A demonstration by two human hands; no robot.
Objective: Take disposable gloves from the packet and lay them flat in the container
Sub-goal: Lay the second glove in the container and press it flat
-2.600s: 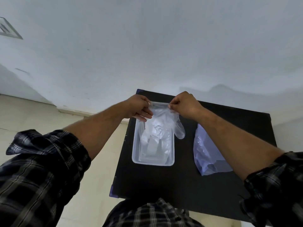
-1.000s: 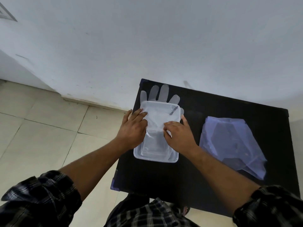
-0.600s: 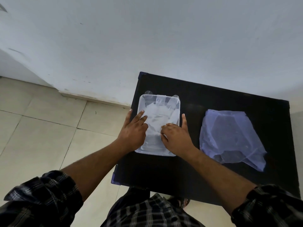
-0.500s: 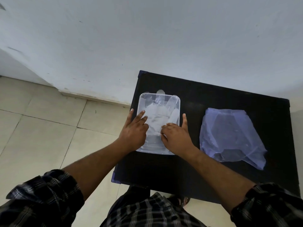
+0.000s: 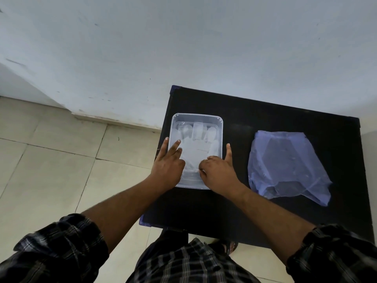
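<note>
One black square table (image 5: 265,211) carries a crumpled bluish plastic packet (image 5: 285,166) toward its right edge and a clear rectangular plastic container (image 5: 196,117) near its left edge. Inside lies a translucent disposable glove (image 5: 195,149), flattened. Left hand (image 5: 168,165) and right hand (image 5: 218,171) press it, fingers spread, gripping nothing. This looks like smoothing; next, reach for the packet.

Person wears dark plaid shirt (image 5: 189,262), black/grey w/ thin pale lines. Both sleeves rolled up approx to elbows: left sleeve (image 5: 59,248), right sleeve (image 5: 334,254). Forearms bare, hands bare, no watch or rings visible.
</note>
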